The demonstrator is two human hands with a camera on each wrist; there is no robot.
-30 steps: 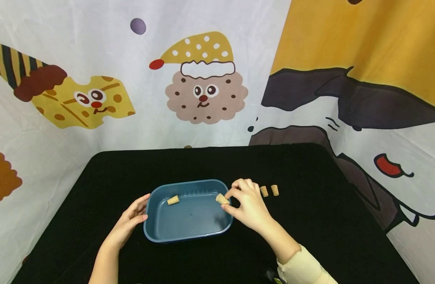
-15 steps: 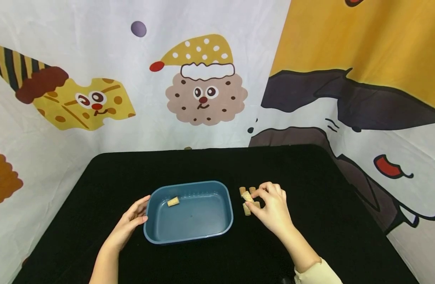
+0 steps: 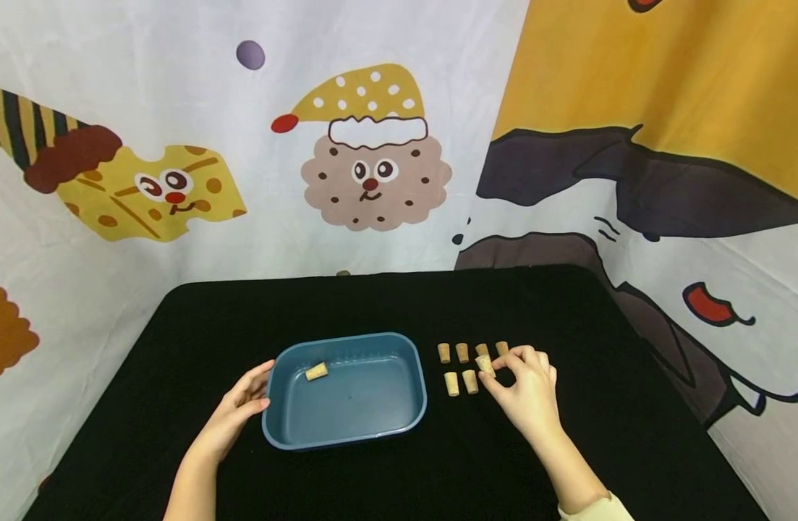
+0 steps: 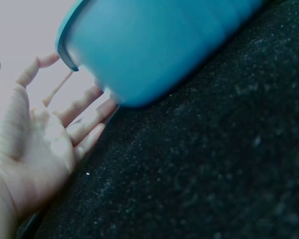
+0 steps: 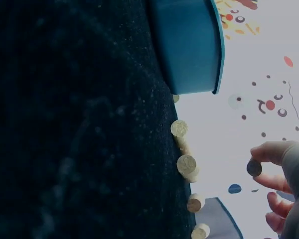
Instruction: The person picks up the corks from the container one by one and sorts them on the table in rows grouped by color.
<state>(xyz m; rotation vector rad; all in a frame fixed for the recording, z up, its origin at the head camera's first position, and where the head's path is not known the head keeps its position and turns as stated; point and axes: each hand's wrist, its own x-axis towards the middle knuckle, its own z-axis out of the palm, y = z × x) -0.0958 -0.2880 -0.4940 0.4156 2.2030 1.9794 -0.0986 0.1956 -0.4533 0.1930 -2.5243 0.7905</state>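
Note:
My right hand (image 3: 532, 394) pinches a cork (image 3: 485, 365) between thumb and fingertips, to the right of a blue plastic basin (image 3: 346, 440). In the right wrist view, this cork's end (image 5: 254, 168) shows dark, held off the table. Several other corks stand in two rows beside the basin, among them a front cork (image 3: 452, 384) and a back cork (image 3: 444, 353). Inside the basin, near its back left corner, another cork (image 3: 317, 371) lies on its side. My left hand (image 3: 239, 401) touches the basin's left end, its fingers loosely extended in the left wrist view (image 4: 50, 134).
A black cloth (image 3: 346, 481) covers the table under everything. Behind it hangs a white curtain (image 3: 268, 239) printed with cartoon food and a large cartoon animal.
My right hand has moved right with the cork, from over the basin's right end to the standing corks, uncovering more of them. My left hand has stayed at the basin.

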